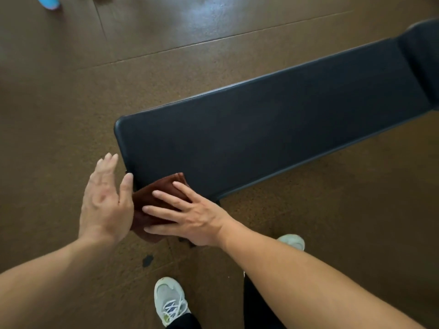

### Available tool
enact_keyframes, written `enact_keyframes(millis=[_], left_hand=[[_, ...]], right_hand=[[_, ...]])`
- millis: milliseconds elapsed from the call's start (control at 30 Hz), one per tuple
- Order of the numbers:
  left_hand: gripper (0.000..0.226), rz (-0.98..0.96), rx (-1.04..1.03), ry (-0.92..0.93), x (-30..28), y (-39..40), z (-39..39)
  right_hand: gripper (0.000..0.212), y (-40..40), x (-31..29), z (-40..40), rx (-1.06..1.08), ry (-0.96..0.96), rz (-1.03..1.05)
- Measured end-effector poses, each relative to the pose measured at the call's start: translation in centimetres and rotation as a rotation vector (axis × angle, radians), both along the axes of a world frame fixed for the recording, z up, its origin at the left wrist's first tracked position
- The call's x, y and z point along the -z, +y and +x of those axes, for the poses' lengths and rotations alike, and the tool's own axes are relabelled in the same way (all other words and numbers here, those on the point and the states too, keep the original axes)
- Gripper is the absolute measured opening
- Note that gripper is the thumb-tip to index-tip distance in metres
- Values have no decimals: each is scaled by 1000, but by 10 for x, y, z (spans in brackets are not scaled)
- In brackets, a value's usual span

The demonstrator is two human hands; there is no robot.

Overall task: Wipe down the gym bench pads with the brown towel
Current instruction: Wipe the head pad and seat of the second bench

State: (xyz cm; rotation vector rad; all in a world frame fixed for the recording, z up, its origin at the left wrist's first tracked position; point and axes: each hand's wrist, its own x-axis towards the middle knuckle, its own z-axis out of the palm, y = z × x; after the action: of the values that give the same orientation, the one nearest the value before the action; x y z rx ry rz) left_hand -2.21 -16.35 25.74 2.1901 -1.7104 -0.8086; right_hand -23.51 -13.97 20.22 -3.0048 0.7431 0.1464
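The wipe was only just getting going: the brown towel (pixel 156 205), folded into a thick pad, sat at the near corner of the long bench pad (pixel 261 131), part on the dark surface and part hanging off its edge toward the person. The right hand (pixel 190 217) lay flat on top of the towel, fingers spread wide and pressing down rather than curled round it, so it pinned the cloth more than gripped it. The left hand (pixel 105 200) was open too, fingers straight and together, its thumb side just beside the towel's left edge; whether it actually touched the cloth could not be told. Nearly the whole pad stretched away bare toward the upper right, where a second pad (pixel 420 55) began. By my reckoning, the next move called for sliding the towel fully onto the pad and pushing it along the length under steady downward pressure, keeping the fold from bunching or slipping off the edge.
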Motion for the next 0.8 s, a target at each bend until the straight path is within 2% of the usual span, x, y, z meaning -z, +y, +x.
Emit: enact_keyframes(millis=[67, 167, 333, 433, 500, 600, 667, 800], left_hand=[[55, -55, 139, -12, -2, -17, -23], [56, -79, 284, -9, 3, -43, -76], [68, 80, 331, -124, 10, -62, -172], [80, 188, 258, -222, 17, -61, -218], [86, 199, 227, -305, 23, -58, -231], [88, 177, 213, -371, 27, -55, -234], [89, 170, 209, -386, 27, -55, -234], [90, 189, 224, -384, 26, -57, -235]], right_hand=[[58, -5, 0, -36, 155, -103, 50], [52, -25, -8, -95, 544, -187, 100], [58, -96, -23, -206, 1058, -63, 67], [64, -124, -31, -296, 1309, 48, 2], [69, -133, -40, -356, 1418, 79, -51], [83, -146, -51, -418, 1454, 79, 39], [82, -152, -48, -430, 1426, 52, 117], [77, -157, -37, -403, 1507, -60, 46]])
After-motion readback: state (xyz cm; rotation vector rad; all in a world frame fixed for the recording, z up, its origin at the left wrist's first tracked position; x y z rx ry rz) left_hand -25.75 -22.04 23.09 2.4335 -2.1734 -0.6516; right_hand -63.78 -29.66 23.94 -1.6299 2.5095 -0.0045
